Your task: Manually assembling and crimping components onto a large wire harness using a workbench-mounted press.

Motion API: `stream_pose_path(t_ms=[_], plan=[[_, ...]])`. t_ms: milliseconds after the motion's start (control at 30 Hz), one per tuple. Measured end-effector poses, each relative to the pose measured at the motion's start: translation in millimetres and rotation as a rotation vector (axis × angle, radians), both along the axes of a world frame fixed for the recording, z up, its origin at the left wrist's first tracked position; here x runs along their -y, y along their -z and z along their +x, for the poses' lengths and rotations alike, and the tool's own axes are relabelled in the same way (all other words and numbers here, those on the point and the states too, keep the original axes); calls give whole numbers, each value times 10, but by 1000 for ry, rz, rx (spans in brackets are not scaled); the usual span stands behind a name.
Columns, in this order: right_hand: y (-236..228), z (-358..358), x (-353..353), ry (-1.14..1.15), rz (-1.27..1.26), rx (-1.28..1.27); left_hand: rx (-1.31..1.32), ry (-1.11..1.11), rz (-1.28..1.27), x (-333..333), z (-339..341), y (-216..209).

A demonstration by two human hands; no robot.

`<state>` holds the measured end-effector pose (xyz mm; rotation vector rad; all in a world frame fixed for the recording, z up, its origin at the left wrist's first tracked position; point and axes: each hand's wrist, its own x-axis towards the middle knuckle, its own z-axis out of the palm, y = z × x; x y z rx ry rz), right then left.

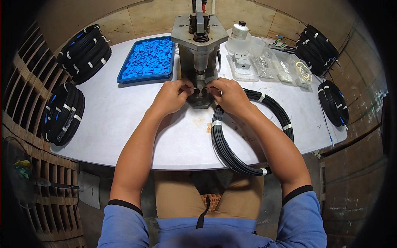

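Observation:
Both my hands are at the lower part of a metal bench press [201,62], one on each side of its ram. My left hand [175,94] pinches something small just left of the press tooling; the piece is too hidden to name. From the right, my right hand [230,94] has thumb and fingers closed close to the tooling, and what they hold is likewise mostly covered. Under my right forearm lies a coil of black cable [225,151], bound with white tape and partly overhanging the table's front edge.
A blue tray [120,78] of small blue plastic parts stands left of the press. Clear trays [244,73] with small parts and a white bottle [240,31] are at the back right. More black cable coils [64,113] [332,103] sit along both sides of the white table [115,136].

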<state>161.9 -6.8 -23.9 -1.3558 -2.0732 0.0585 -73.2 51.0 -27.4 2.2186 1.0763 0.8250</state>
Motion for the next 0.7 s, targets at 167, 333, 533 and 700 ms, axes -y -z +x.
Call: stream_pose_path(t_ms=[167,333,533,700], plan=[[11,6,-8,2,-3,-2,-4,2,21,12,3,-9],[9,0,1,-4,14,-2,6,5,22,2,-4,9],[12,13,-1,8,0,-1,-13,-12,-1,26,15,-41],[2,12,-3,9,-30,-4,-8,-18,2,31,8,-40]])
